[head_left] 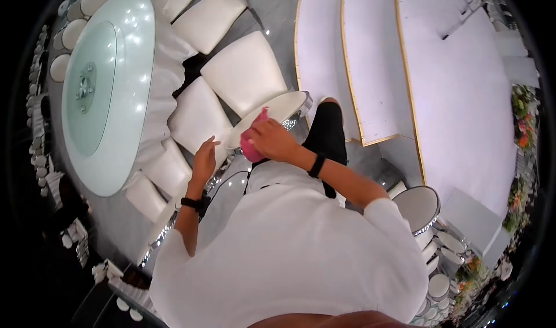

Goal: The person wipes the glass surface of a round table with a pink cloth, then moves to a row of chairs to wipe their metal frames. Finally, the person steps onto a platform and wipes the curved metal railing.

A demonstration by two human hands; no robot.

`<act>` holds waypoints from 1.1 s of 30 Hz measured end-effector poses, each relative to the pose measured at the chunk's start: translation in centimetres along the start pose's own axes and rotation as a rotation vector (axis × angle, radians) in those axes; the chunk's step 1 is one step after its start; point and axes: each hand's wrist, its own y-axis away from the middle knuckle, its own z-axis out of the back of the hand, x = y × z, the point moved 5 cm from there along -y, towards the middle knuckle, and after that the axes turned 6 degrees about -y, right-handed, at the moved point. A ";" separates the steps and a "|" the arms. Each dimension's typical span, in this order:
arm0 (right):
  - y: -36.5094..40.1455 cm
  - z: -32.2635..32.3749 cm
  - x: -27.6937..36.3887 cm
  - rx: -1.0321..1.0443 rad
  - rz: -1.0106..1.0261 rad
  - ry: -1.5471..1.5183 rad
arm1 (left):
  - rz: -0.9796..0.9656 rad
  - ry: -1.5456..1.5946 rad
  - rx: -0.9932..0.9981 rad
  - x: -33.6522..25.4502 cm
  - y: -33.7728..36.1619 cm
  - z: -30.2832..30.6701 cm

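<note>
The right hand [272, 140] holds a soft pink cloth [250, 147]. Its fingers curl tight around it and press it on top of a white padded chair with a shiny silver rim [286, 105]. The left hand [204, 157] is near the chair, fingers spread wide and holding nothing. This looks like the wiping step. Next, I think, the cloth needs a steady slide along the chair top.
</note>
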 end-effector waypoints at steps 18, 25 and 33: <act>1.1 5.0 -5.7 0.472 -0.112 0.039 | 0.954 -0.394 -0.546 -16.8 -10.2 -4.4; -0.4 6.2 -6.4 0.821 -0.135 0.078 | 1.036 -0.260 -0.478 -17.7 -11.8 -4.7; -1.3 -0.2 -3.2 0.625 -0.052 0.156 | 0.794 -0.122 -0.639 -10.7 -6.9 -3.9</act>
